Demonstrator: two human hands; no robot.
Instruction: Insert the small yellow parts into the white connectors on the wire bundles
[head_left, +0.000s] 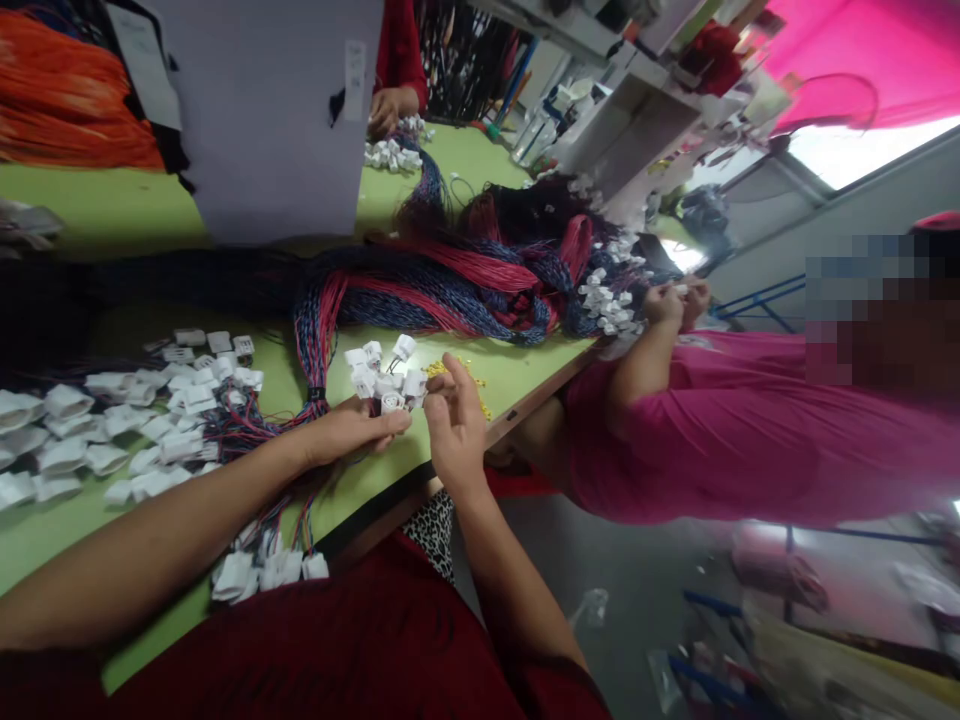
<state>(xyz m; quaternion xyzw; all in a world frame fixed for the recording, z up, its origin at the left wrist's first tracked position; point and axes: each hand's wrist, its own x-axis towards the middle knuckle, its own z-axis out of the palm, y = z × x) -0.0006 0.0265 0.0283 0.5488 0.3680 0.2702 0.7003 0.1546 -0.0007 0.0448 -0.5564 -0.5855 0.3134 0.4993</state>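
Observation:
My left hand [367, 425] is closed around a bunch of white plastic connectors [391, 402] on thin wires, just above the green table. Right beside the bunch is my right hand [459, 425], its thumb and raised fingers apart. I see nothing held in it, though the fingertips partly overlap the nearest connector. Behind these fingers lies a scatter of small yellow pieces [484, 382]. A bundle of blue and red wires [319, 345], tied with a dark band, runs down to my left wrist.
Many white connectors [67, 440] cover the left of the green table [390, 475]. Long twisted wire bundles [450, 280] stretch across the back. A grey panel [270, 120] stands behind them. A co-worker in pink [697, 430] handles connectors at right; another person's hand [391, 110] shows behind the panel.

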